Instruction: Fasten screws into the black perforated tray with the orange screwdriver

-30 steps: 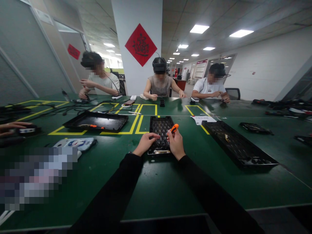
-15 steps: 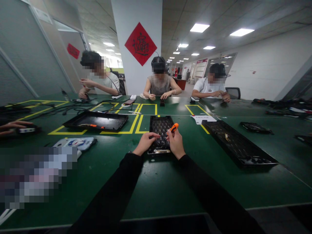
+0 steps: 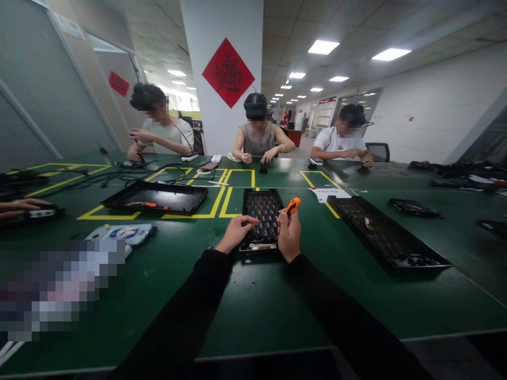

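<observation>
A shallow black rectangular case lies in front of me, with rows of small shiny marks inside and a pale strip along its near end. My left hand is over the case's left side, thumb and fingers drawn together in a pinch; whatever sits between the fingertips is too small to make out. At the case's right edge, my right hand is closed around a screwdriver with an orange and black handle. Its handle points up and to the right, while the tip is hidden by the fingers.
To the left lies a black tray with an orange-handled tool inside. A longer black case rests to the right, near a paper sheet. Cables and a patterned pouch are on the left. Several people work around the table.
My right hand has shifted a little to the right with the screwdriver, from over the case to its right edge. The left hand has stayed in place.
</observation>
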The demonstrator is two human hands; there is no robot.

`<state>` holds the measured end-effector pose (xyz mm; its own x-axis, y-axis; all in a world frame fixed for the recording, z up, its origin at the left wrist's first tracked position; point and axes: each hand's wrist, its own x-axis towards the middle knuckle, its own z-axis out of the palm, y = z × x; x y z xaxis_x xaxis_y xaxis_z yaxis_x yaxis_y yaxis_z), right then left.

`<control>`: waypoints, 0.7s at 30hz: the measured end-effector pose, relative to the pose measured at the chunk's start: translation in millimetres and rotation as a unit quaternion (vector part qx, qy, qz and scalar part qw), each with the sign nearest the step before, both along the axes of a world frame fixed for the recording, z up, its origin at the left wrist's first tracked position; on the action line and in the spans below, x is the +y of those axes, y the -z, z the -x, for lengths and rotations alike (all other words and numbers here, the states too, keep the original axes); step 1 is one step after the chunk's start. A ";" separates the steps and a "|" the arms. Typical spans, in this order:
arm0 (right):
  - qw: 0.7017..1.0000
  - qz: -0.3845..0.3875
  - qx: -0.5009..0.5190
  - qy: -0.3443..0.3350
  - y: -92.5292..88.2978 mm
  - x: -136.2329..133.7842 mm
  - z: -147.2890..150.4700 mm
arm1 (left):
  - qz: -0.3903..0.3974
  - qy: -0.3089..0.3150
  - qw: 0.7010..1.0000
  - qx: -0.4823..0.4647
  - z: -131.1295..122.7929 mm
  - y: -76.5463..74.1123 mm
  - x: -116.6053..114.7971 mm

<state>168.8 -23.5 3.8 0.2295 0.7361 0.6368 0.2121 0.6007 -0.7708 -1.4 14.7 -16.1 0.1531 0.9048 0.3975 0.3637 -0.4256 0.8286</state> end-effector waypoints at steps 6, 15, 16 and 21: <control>1.000 0.001 -0.008 -0.008 0.3 0.4 0.0 | -0.003 0.004 1.000 0.002 0.2 0.0 -0.2; 0.999 0.003 -0.044 0.015 0.5 0.8 0.3 | -0.002 0.002 1.000 0.009 0.8 2.3 1.2; 0.998 0.003 -0.052 0.019 0.1 0.7 0.3 | -0.002 0.002 1.000 0.009 0.8 2.2 1.1; 0.996 -0.014 -0.086 0.023 -3.4 -1.2 0.5 | -0.006 0.003 1.000 0.009 0.3 0.9 -0.2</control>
